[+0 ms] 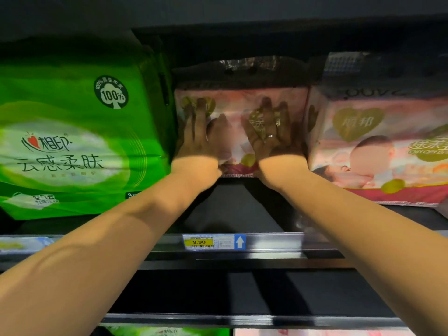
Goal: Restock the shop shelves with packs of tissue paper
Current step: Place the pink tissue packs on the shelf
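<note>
Both hands flat on pink pack [240, 110]

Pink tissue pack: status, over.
Both open: left hand, right hand flat on pink pack. Pack set back between green pack and second pink pack. No obstruction seen.

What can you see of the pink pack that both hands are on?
The pink pack is wrapped in glossy printed film with olive heart marks, a crimped seam along its bottom edge and a clear handle flap with punched holes on top. It stands upright, set back on the dark shelf, between the green pack and a second pink pack that sits further forward. The left hand and right hand press flat on its front, fingers straight.
</note>
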Tool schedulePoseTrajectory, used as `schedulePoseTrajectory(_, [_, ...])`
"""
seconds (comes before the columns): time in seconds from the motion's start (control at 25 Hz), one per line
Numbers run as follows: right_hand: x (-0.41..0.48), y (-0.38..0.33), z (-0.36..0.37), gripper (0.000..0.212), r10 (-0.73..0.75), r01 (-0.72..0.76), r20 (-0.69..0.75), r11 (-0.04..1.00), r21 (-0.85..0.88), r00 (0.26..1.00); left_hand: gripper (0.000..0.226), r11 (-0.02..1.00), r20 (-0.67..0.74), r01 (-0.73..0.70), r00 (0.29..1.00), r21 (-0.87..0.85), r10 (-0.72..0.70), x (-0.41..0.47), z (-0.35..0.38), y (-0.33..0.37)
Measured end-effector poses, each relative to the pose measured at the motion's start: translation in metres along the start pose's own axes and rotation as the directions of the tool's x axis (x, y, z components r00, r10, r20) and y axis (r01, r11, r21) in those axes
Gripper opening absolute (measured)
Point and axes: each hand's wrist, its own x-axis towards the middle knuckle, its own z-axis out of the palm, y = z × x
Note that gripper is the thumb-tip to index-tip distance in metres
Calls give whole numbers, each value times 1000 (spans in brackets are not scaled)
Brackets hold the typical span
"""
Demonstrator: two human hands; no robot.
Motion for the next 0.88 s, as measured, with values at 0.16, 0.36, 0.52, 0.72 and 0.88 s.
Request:
schedulePoseTrajectory(0.16, [-27, -5, -19, 54, 65, -67, 161, 998, 10, 985, 93, 999, 139, -50, 989, 18, 47, -26, -27, -3])
schedulePoseTrajectory(0.36, [-79, -22, -55, 67, 155, -162, 78, 982, 101, 985, 85, 962, 85, -213, 970, -169, 230, -55, -59, -6])
schedulePoseTrajectory(0.52, [-139, -30, -72, 67, 339, -340, 37, 940, 19, 940, 94, 849, -52, -409, 907, -334, 417, -86, -65, -12])
schedulePoseTrajectory(0.72, [-223, -45, -76, 66, 483, -483, 19, 876, -3, 876, 80, 618, -218, -597, 786, -511, 578, -141, -64, 17])
schedulePoseTrajectory(0.88, [-298, -53, -68, 67, 615, -612, 30, 787, -82, 788, 73, 478, -288, -669, 707, -569, 646, -192, -45, 60])
